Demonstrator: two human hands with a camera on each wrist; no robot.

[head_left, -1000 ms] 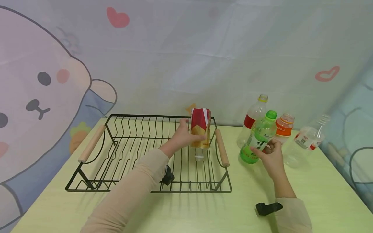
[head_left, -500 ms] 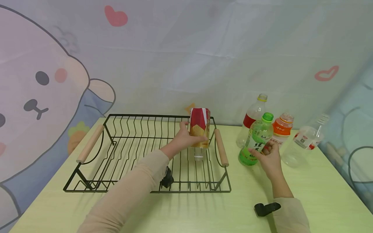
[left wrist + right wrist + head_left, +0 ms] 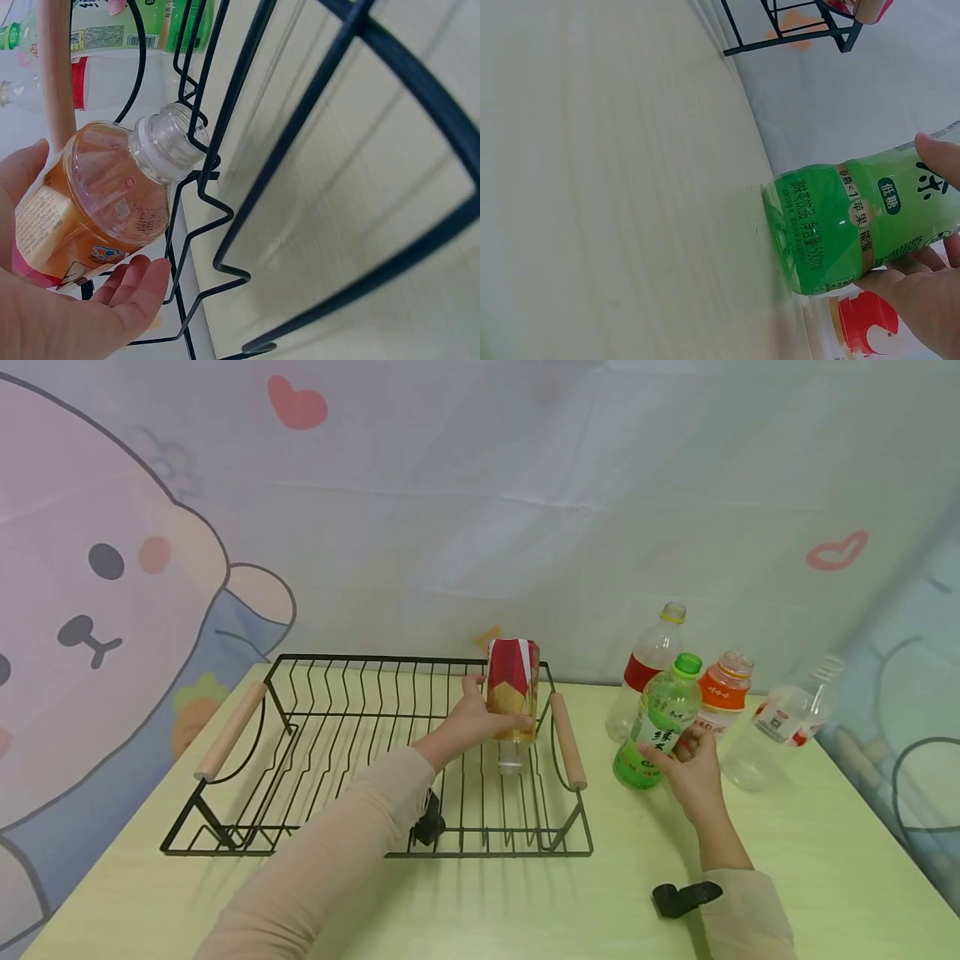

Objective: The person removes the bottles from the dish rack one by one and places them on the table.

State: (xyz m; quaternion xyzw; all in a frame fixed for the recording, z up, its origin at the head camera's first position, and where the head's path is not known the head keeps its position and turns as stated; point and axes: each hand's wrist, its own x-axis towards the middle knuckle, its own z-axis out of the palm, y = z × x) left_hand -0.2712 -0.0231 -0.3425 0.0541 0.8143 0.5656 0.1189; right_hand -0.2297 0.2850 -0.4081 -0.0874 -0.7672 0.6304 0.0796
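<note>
Upside down in the dish rack is a bottle with a red and gold label. My left hand grips it, thumb on one side and fingers on the other. In the left wrist view the bottle's clear uncapped neck sits against the rack's wires. On the right, my right hand holds an uncapped green tea bottle by its label. That bottle leans slightly, base down; in the right wrist view its green base shows, but I cannot tell whether it touches the table.
Behind and beside the green bottle stand a clear bottle with a red label, an orange-labelled bottle and a clear bottle with a white and red label. The rack has wooden handles. A printed cloth hangs behind the table.
My right hand has moved the green bottle slightly down and left, uncovering more of the orange label. The left hand and its bottle have barely moved.
</note>
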